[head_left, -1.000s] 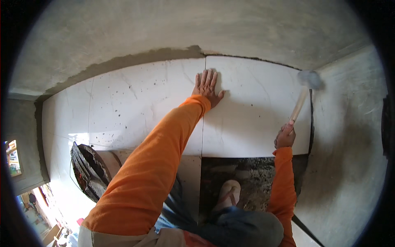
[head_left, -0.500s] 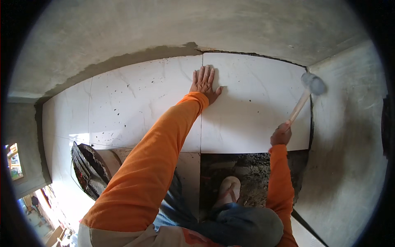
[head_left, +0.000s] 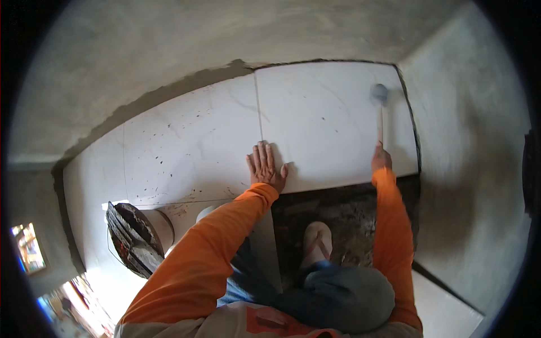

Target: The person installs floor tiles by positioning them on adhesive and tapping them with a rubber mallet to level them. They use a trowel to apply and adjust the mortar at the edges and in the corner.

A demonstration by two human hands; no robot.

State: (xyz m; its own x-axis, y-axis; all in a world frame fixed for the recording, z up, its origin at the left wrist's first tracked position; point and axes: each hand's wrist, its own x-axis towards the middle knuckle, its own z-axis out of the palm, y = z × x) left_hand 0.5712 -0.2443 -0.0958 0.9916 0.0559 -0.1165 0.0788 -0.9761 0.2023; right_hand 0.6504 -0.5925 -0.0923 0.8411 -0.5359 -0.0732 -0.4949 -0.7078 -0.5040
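My left hand (head_left: 266, 167) lies flat with fingers spread across the joint between two large white marbled floor tiles. It rests near the front edge of the right-hand tile (head_left: 315, 124). My right hand (head_left: 381, 158) is wrapped round the wooden handle of a rubber mallet (head_left: 379, 94). The grey mallet head is over the far right part of that tile, slightly blurred; whether it touches the surface I cannot tell. The left-hand tile (head_left: 186, 146) carries dark specks of mortar.
A mortar-caked bucket (head_left: 160, 225) stands on tiles at the left. Dark rough bedding (head_left: 349, 219) lies in front of the right tile, with my sandalled foot (head_left: 318, 239) on it. Grey plastered walls (head_left: 468, 186) bound the far side and right.
My left hand has slid toward me along the joint. The mallet has swung from beside the right wall to over the tile, with my right hand moving farther away. The view has shifted slightly.
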